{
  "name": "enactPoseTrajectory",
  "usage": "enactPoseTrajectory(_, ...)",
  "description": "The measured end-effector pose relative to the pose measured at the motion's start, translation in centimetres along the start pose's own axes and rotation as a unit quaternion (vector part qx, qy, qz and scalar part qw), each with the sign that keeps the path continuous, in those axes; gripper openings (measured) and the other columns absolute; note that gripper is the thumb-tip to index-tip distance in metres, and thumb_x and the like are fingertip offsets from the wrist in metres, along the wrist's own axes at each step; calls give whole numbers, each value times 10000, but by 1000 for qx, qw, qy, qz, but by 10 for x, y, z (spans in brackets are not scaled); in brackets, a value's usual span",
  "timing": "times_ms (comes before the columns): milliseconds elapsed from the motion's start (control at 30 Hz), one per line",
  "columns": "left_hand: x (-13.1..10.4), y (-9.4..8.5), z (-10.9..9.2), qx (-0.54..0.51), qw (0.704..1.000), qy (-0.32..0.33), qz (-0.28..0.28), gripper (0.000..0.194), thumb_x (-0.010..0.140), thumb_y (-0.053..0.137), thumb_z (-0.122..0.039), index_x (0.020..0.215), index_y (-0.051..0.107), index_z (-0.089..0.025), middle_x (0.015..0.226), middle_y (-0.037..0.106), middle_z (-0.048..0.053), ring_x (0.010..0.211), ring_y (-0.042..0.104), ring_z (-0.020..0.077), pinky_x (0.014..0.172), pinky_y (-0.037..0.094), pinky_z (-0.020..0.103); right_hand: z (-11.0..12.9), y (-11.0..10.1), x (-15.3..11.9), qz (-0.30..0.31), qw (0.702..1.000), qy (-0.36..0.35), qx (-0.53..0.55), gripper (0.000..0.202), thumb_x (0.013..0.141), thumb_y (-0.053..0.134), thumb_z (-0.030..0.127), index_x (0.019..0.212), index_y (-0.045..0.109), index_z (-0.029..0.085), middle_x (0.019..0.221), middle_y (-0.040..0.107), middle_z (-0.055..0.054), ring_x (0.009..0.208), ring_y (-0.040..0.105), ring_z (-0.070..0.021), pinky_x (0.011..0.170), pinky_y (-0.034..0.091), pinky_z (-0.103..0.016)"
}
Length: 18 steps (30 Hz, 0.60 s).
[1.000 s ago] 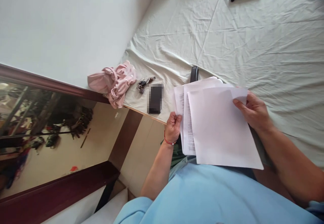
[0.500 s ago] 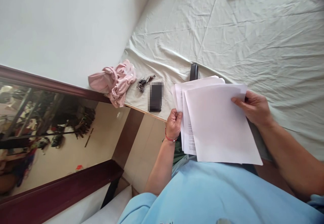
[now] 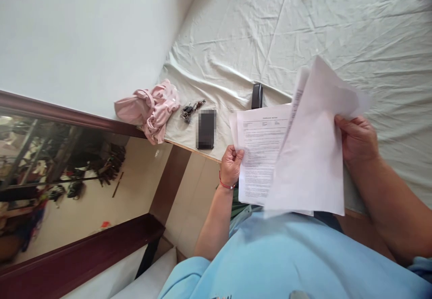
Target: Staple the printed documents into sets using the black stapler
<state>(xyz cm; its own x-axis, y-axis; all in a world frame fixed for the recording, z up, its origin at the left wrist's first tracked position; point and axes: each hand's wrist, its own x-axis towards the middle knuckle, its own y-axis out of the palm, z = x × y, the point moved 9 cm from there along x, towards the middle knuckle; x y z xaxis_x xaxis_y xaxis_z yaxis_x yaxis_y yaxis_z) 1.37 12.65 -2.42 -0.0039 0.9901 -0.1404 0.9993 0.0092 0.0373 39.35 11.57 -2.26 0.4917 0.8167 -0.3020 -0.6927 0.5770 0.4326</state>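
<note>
In the head view, the person's left hand [image 3: 230, 166] is closed on the left edge of a stack of white printed paper sheets [image 3: 258, 164], thumb on the front face. The right hand [image 3: 359, 139] pinches some lifted white paper sheets [image 3: 312, 164] at their right side, its thumb in front; they slant across the right part of the stack, with a bent top and a blurred lower edge.

The left forearm angles up from the bottom, a thin red cord bracelet [image 3: 226, 183] at the wrist; the right forearm reaches in from the lower right. The stack is held before a light blue fabric shirt [image 3: 286, 254], at the near edge of a surface spread with wrinkled pale grey-green cloth [image 3: 232, 42].

Just past the stack's top lies a glossy black oblong object [image 3: 257, 95]. Near the left hand is a flat black rectangular device [image 3: 206, 129], partly pixelated. The cloth stretches away beyond the right hand.
</note>
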Motion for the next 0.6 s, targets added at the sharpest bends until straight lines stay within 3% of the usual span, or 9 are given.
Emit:
enactPoseTrajectory(200, -1, 0, -1, 8, 1000, 3, 4, 459, 831, 837, -611, 939, 619, -221, 778, 666, -34, 701, 600, 109, 668, 513, 214, 2, -2, 2, -10, 1000, -19, -12, 359, 453, 980, 311, 754, 807, 221, 854, 808, -23, 812, 751, -195, 861, 653, -304)
enactPoseTrajectory(400, -2, -2, -2, 8, 1000, 4, -6, 459, 826, 848, -600, 923, 607, -221, 733, 607, -52, 696, 585, 104, 682, 503, 208, 0, 2, -1, 0, 1000, -13, -26, 411, 449, 997, 367, 756, 764, 223, 883, 805, -34, 829, 752, -229, 830, 658, -367)
enactPoseTrajectory(600, -2, -2, 1, 4, 1000, -5, 1, 457, 843, 828, -605, 934, 601, -219, 775, 636, -39, 727, 608, 111, 691, 515, 213, -1, 9, -9, 38, 993, -47, -97, 405, 596, 984, 454, 840, 753, 226, 949, 805, -11, 848, 732, -198, 874, 617, -341)
